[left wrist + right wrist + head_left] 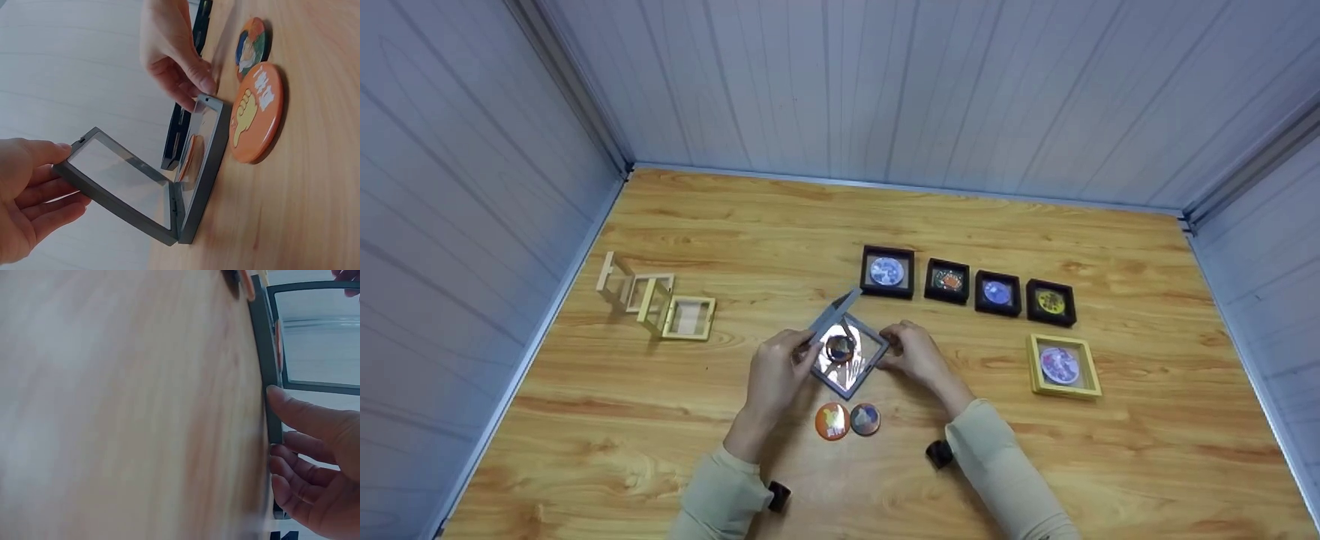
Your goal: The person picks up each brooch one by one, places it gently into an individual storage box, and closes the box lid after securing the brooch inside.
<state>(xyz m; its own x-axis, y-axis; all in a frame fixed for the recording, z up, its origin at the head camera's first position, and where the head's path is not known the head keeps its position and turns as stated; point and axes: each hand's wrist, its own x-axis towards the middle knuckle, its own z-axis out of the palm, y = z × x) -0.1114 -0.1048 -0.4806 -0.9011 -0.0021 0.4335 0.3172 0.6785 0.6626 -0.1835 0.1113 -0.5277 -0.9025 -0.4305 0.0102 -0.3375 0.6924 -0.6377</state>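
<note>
A grey hinged display frame (864, 351) stands half unfolded on the wooden table, with clear film in both halves. On the film of its lower half lies a round button badge (840, 349). My left hand (775, 371) pinches the raised half by its edge, thumb on one side and fingers behind, plain in the left wrist view. At the opposite corner of the lower half, my right hand (921, 358) grips the edge between thumb and fingers. Just in front of the frame lie an orange badge (256, 112) with a yellow hand picture and a darker multicoloured badge (251, 48).
Several black frames (908, 283) holding badges form a row at the back right. A yellow frame (1033, 365) with a badge sits right of them, nearer. Two pale frames, one cream (605, 271) and one yellow (688, 337), stand open on the left. Panel walls (825, 90) enclose the table.
</note>
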